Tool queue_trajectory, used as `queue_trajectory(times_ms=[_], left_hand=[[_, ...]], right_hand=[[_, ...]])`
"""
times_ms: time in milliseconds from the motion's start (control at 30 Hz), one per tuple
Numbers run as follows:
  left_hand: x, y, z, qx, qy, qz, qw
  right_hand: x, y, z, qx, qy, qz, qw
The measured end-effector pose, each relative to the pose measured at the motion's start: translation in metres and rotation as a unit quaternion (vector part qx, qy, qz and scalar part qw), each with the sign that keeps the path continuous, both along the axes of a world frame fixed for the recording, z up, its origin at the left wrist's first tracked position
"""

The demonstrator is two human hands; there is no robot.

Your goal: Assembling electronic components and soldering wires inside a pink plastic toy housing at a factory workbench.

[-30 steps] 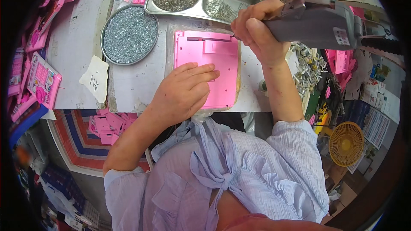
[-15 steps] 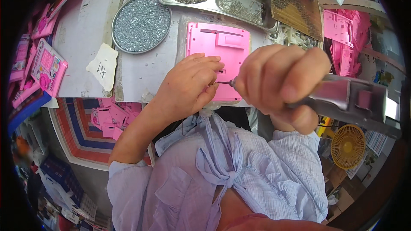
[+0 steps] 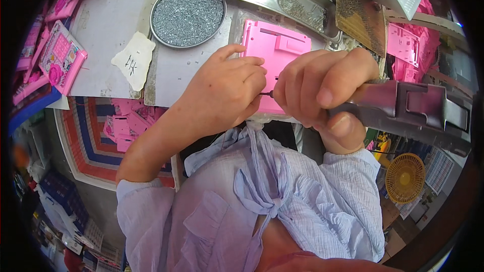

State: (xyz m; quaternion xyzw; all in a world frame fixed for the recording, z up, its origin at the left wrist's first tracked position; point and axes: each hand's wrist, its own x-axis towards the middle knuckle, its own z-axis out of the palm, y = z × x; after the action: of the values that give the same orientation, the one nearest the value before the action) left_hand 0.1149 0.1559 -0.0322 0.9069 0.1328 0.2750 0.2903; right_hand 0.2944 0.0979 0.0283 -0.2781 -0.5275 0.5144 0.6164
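Note:
A pink plastic casing [image 3: 266,40] lies on the table in front of me, its moulded side with slots and small holes facing up. My left hand [image 3: 224,88] rests on its left part. The index finger reaches over the edge and the other fingers curl inward near a thin driver bit; what they pinch, if anything, is hidden. Wrapped round a dark power screwdriver [image 3: 408,108], my right hand [image 3: 327,88] holds it nearly level over the casing's lower right. The bit points left, and its tip disappears behind my left fingers.
Beyond the casing are a round tray of small silvery screws [image 3: 189,15] and a metal tray [image 3: 275,0] of tiny parts. A torn paper note [image 3: 133,61] lies left. Pink toy pieces [image 3: 63,55] crowd the left edge; more pink parts [image 3: 126,126] fill a striped bag below. A yellow fan [image 3: 405,178] stands right.
The view has shifted, so the table things appear farther right and higher. My left fingers have bunched closer round the bit's tip. The screwdriver stays in my right hand over the casing.

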Motion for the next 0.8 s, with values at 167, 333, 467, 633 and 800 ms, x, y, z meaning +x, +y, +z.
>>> queue_trajectory(times_ms=[167,333,467,633,800], left_hand=[[-0.006,0.005,0.007,0.017,0.033,0.008,0.999],[-0.023,-0.002,-0.007,-0.057,0.017,0.076,0.995],[0.000,-0.028,-0.023,-0.015,-0.036,0.085,0.996],[0.002,-0.039,-0.041,0.004,-0.030,0.121,0.992],[-0.001,-0.041,-0.041,0.010,-0.016,0.129,0.991]], right_hand=[[0.003,0.002,0.002,-0.009,-0.046,-0.006,0.999],[0.027,0.034,-0.010,0.057,-0.032,-0.006,0.998],[0.036,0.076,-0.033,0.096,-0.005,-0.023,0.995],[0.033,0.093,-0.056,0.054,0.056,0.013,0.997],[0.024,0.095,-0.064,0.039,-0.007,-0.032,0.999]])
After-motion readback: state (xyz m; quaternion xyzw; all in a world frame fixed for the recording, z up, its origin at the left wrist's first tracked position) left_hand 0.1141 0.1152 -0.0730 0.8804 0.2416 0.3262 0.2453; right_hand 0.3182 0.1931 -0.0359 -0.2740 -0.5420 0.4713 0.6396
